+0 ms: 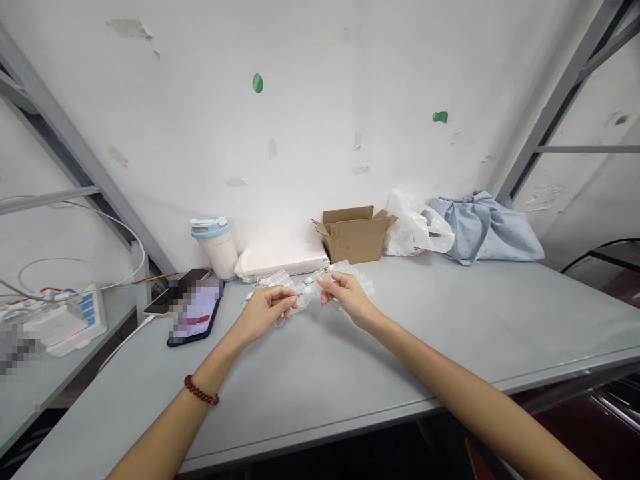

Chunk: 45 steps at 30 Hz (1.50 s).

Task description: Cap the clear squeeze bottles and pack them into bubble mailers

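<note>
Head view: the right hand (pixel 350 295) pinches a clear piece (pixel 314 276) over the table (pixel 310 380), between both hands; what, if anything, the left hand (pixel 266 308) grasps is too small to tell.
A light, steady pinch should suit the piece. Behind, the carton (pixel 356 241) gapes, contents hidden; the cup (pixel 221 255) is lidded; the bag's (pixel 406 227) load is unclear.

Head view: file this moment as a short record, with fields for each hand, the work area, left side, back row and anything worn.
Left hand: fingertips pinched together; what they grip is too small to tell
Right hand: pinching a clear plastic piece
Work area: more clear pieces around both hands, on a grey table
Left side: two phones
Back row, left to right: lidded cup, white stack, open carton, white bag, blue cloth
Worn: red beaded bracelet, left wrist
</note>
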Available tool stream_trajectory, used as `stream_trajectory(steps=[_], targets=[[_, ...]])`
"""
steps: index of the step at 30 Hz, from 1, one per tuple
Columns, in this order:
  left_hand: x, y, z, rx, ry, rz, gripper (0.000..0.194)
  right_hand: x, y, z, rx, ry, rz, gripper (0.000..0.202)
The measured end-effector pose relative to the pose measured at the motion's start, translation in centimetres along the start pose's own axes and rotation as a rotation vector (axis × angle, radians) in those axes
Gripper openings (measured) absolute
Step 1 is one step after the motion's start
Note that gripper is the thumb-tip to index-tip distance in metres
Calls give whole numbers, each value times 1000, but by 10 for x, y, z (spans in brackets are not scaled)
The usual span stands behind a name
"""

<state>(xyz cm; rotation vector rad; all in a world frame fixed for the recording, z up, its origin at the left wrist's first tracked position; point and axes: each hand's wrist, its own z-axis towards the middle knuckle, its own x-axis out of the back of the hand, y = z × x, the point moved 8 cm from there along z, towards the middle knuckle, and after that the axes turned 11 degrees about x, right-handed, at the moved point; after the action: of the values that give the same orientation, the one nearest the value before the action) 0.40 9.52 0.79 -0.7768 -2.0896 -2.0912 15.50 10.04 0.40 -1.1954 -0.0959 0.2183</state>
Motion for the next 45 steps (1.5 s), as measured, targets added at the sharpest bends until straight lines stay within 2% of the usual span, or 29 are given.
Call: stream_trajectory(steps=[12, 24, 30, 34, 39, 45], targets=[[-3, 4, -3, 18, 42, 26, 23, -1, 4, -2, 34, -7, -94, 31], [-3, 7, -7, -45, 50, 80, 23, -11, 14, -8, -42, -34, 96, 37], [-3, 10, -8, -56, 69, 89, 21, -12, 18, -8, -78, -54, 106, 41], [-2, 7, -5, -47, 57, 105, 22, -13, 15, -6, -80, -78, 109, 40], [8, 4, -1, -31, 104, 167, 28, -8, 2, -1, 5, -60, 42, 35], [7, 7, -4, -58, 115, 195, 26, -7, 6, -1, -4, -49, 10, 38]])
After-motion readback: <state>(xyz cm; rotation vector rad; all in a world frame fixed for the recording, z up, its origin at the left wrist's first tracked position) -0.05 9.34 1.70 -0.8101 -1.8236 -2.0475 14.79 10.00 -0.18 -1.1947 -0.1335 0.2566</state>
